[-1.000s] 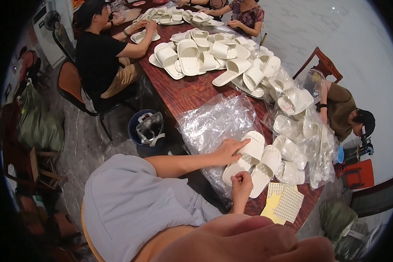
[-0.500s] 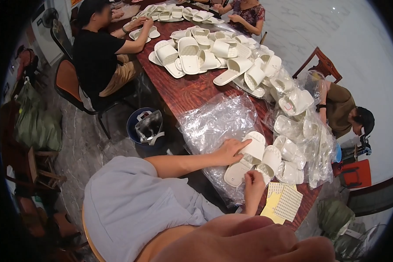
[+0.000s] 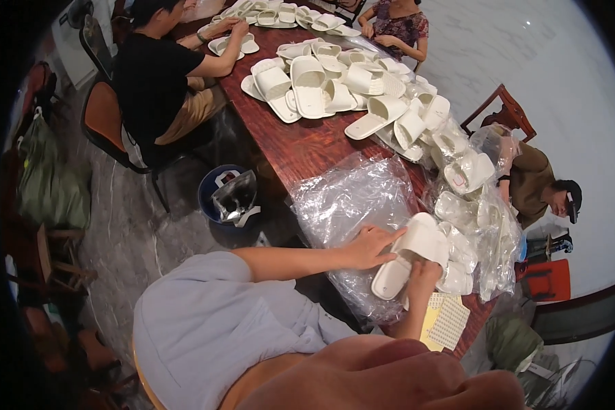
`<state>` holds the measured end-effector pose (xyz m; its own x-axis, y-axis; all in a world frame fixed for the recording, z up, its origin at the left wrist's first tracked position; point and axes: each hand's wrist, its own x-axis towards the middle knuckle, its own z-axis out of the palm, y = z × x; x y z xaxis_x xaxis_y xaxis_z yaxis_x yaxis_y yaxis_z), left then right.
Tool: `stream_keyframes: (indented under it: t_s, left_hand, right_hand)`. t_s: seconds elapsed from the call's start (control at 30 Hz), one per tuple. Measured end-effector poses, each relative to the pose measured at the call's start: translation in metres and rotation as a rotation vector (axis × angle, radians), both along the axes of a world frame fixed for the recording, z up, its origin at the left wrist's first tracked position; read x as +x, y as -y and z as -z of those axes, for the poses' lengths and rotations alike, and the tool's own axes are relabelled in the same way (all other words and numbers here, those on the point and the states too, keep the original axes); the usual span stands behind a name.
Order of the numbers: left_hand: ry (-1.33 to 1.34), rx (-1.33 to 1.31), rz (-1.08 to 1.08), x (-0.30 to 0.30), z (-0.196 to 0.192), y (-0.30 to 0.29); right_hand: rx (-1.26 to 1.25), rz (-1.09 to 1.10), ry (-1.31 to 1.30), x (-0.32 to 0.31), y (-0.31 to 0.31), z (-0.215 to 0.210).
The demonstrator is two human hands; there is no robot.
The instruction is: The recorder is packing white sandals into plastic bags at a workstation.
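A white slipper (image 3: 422, 236) lies at the table's near end, toe pointing away from me. My left hand (image 3: 370, 249) grips its left edge, with the index finger at the strap and the thumb lower, by the sole. My right hand (image 3: 425, 275) is closed at the slipper's opening on the right side. Its fingertips are partly hidden, and whatever they hold cannot be made out. Under and beside my left hand spreads clear plastic wrapping (image 3: 355, 195). A sheet of small labels (image 3: 451, 322) on yellow backing lies right of my right wrist.
White slippers (image 3: 309, 85) are heaped along the dark red table (image 3: 270, 150). Plastic-wrapped slippers (image 3: 468, 171) line its right side. A blue bin (image 3: 208, 198) stands on the floor at left. People sit at the left (image 3: 154, 75), far end (image 3: 396, 27) and right (image 3: 536, 178).
My right hand has moved up from the slipper's lower end to its opening. The slipper and my left hand appear slightly further right, as the whole view has shifted a little.
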<state>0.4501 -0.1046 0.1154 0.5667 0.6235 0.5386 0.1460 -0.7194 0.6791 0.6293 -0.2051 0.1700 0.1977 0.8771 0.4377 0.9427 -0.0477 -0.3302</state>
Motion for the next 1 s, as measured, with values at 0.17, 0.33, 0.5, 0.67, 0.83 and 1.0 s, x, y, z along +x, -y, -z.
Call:
stream_keyframes:
  t_s: [0.17,0.33,0.5,0.67,0.83,1.0]
  left_hand:
    - [-0.198,0.088,0.033,-0.002,-0.01,0.008]
    - [-0.433,0.24,0.083,-0.005,0.001,0.011]
    - [-0.48,0.335,-0.017,0.003,0.008,0.012]
    - [-0.48,0.273,0.143,0.002,-0.013,0.016]
    - [-0.429,0.306,0.053,0.006,0.009,0.018]
    - [-0.391,-0.01,0.296,0.001,0.004,0.003]
  right_hand:
    - [-0.03,0.183,0.051,0.021,0.015,-0.048]
    - [-0.073,-0.027,-0.069,-0.001,-0.029,-0.099]
    - [-0.399,-0.274,0.004,-0.025,-0.14,-0.101]
    - [0.1,-0.53,0.234,-0.063,-0.323,-0.165]
    - [0.16,-0.292,0.59,-0.153,-0.324,-0.14]
    - [0.015,-0.525,0.428,-0.16,-0.169,-0.1]
